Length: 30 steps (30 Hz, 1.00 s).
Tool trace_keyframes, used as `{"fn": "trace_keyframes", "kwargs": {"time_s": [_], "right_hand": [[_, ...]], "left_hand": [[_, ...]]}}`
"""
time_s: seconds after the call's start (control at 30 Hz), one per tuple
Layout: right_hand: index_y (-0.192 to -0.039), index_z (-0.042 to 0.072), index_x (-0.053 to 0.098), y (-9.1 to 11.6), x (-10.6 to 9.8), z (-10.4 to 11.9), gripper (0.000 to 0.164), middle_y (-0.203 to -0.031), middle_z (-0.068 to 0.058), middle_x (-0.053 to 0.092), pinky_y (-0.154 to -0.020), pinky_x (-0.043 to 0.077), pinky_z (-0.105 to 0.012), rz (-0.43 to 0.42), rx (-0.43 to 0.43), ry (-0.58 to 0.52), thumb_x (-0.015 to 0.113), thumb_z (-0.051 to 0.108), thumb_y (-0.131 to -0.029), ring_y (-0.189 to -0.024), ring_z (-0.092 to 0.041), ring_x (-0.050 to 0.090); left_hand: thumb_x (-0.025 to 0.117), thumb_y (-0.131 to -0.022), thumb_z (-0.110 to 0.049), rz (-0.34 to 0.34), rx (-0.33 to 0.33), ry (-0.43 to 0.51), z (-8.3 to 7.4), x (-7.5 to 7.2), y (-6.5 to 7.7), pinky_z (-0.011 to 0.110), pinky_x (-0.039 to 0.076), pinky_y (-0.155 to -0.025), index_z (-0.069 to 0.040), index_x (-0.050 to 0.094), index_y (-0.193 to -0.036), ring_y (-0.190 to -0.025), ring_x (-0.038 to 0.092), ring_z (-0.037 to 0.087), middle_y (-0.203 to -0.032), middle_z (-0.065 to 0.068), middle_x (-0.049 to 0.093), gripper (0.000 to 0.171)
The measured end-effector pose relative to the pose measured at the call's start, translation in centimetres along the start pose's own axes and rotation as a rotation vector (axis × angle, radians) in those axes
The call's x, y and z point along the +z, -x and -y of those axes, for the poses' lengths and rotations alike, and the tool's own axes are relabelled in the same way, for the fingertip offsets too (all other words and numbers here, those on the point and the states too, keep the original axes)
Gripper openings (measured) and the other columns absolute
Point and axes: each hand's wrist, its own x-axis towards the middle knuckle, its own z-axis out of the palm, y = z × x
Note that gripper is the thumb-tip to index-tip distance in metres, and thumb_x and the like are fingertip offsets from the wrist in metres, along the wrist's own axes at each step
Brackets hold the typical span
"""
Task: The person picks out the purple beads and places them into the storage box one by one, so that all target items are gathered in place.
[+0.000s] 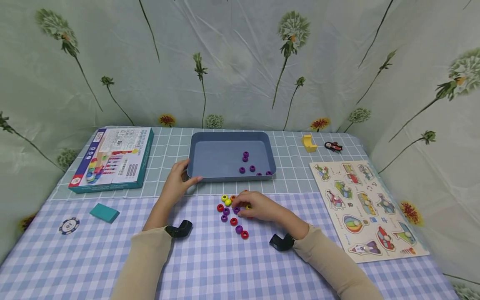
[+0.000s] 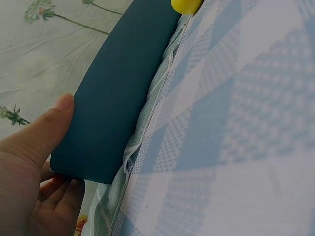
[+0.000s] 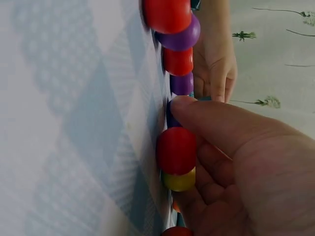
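A blue-grey tray sits at the back middle of the table, with several purple beads on its right half. My left hand holds its front left corner, thumb against the front wall and fingers around the side. In front of the tray lies a loose group of red, yellow, orange and purple beads. Among them my right hand pinches a purple bead between thumb and fingers, low at the cloth. A red bead and a yellow bead are close beside that thumb.
At the left are a boxed toy set, a teal block and a round chip. A wooden picture puzzle board lies at the right. Behind it are a yellow piece and a small figurine.
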Motion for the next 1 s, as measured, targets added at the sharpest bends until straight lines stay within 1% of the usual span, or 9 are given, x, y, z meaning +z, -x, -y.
{"fn": "trace_keyframes", "kwargs": {"time_s": [0.1,0.23,0.33,0.47,0.63,0.73,0.83,0.93,1.0], "right_hand": [[-0.093,0.021,0.060,0.0,-0.1,0.3,0.019,-0.090,0.012,0.051,-0.070,0.042,-0.016,-0.010,0.010,0.020,0.062,0.019,-0.074,-0.078,-0.004,0.045],[-0.095,0.016,0.060,-0.1,-0.4,0.5,0.021,-0.089,0.012,0.053,-0.067,0.044,-0.017,-0.062,0.000,-0.058,0.062,0.016,-0.074,-0.076,-0.004,0.048],[-0.095,0.012,0.059,-0.3,-1.0,0.7,0.021,-0.087,0.009,0.055,-0.066,0.046,-0.018,-0.122,-0.037,-0.137,0.062,0.011,-0.074,-0.076,-0.004,0.050],[-0.094,0.006,0.058,-0.7,-2.5,1.4,0.019,-0.087,0.002,0.055,-0.068,0.046,-0.021,-0.226,-0.096,-0.185,0.060,0.005,-0.075,-0.077,-0.008,0.051],[-0.095,-0.004,0.056,-1.7,-4.9,2.2,0.019,-0.089,-0.011,0.054,-0.070,0.047,-0.027,-0.353,-0.096,-0.241,0.057,-0.001,-0.076,-0.078,-0.018,0.052],[-0.096,-0.006,0.054,-2.6,-5.9,1.4,0.021,-0.090,-0.014,0.053,-0.069,0.047,-0.027,-0.417,-0.049,-0.288,0.057,-0.001,-0.076,-0.079,-0.021,0.052],[-0.097,-0.005,0.055,-3.6,-6.6,-0.3,0.022,-0.090,-0.014,0.055,-0.067,0.048,-0.026,-0.464,0.009,-0.333,0.057,0.002,-0.076,-0.080,-0.020,0.053],[-0.098,-0.002,0.056,-4.5,-6.9,-2.5,0.023,-0.092,-0.012,0.056,-0.067,0.048,-0.025,-0.491,0.071,-0.340,0.058,0.006,-0.076,-0.080,-0.017,0.054],[-0.097,0.000,0.057,-5.1,-7.0,-3.7,0.022,-0.093,-0.010,0.057,-0.068,0.048,-0.025,-0.496,0.116,-0.317,0.059,0.007,-0.076,-0.081,-0.016,0.053]], "left_hand": [[0.059,-0.067,-0.044,0.003,0.000,0.001,0.0,0.0,0.0,0.034,0.033,-0.091,-0.002,0.023,-0.130,-0.115,0.027,0.026,-0.127,0.015,0.023,0.083],[0.059,-0.068,-0.044,-0.001,0.001,0.001,0.0,-0.1,0.1,0.034,0.033,-0.091,-0.002,0.023,-0.130,-0.115,0.027,0.026,-0.127,0.015,0.023,0.083],[0.059,-0.068,-0.043,-0.005,0.008,-0.003,0.0,-0.1,0.1,0.034,0.034,-0.091,-0.002,0.024,-0.130,-0.115,0.028,0.026,-0.127,0.015,0.023,0.082],[0.060,-0.068,-0.042,-0.007,0.021,0.000,0.0,-0.1,0.0,0.034,0.033,-0.091,-0.001,0.024,-0.129,-0.115,0.028,0.027,-0.126,0.016,0.024,0.081],[0.060,-0.068,-0.042,-0.003,0.016,0.002,0.0,-0.1,0.1,0.035,0.033,-0.092,-0.001,0.024,-0.129,-0.115,0.027,0.027,-0.127,0.016,0.024,0.082],[0.059,-0.068,-0.044,0.004,0.006,0.003,0.1,0.0,0.1,0.035,0.032,-0.092,-0.002,0.023,-0.130,-0.116,0.027,0.027,-0.127,0.016,0.023,0.083],[0.058,-0.067,-0.046,0.004,0.003,-0.002,0.1,0.0,0.1,0.035,0.032,-0.092,-0.003,0.023,-0.130,-0.116,0.027,0.027,-0.127,0.015,0.023,0.084],[0.058,-0.067,-0.046,0.004,0.005,-0.007,0.1,0.0,0.0,0.035,0.033,-0.092,-0.003,0.023,-0.130,-0.115,0.027,0.027,-0.127,0.016,0.023,0.084],[0.058,-0.067,-0.046,0.002,0.003,-0.004,0.1,0.0,0.0,0.034,0.033,-0.092,-0.003,0.023,-0.130,-0.115,0.027,0.027,-0.127,0.016,0.024,0.084]]}}
